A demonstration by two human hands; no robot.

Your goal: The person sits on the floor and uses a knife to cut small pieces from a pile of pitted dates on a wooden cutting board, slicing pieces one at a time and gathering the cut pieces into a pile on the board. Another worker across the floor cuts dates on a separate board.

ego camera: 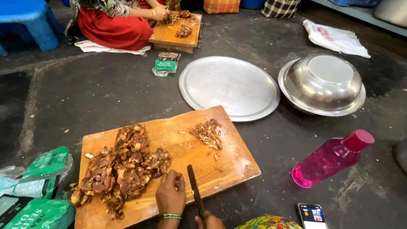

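Left hand (170, 195) presses curled fingers beside clumped dates (121, 169) on wooden cutting board (231, 163); right hand (209, 221), mostly cropped, apparently clasps knife (195, 191)

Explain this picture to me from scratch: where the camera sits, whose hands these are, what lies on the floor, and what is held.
The camera sits on a person's head and looks down, so the two hands at the bottom edge are that person's own. The left hand rests on a wooden cutting board beside a sticky brown heap of dates. The right hand holds a dark knife, blade pointing away. A small pile of chopped pieces lies farther up the board. On the dark floor are a round metal tray, an upturned steel bowl, a pink bottle, a phone and green packets. A second person works at another board.
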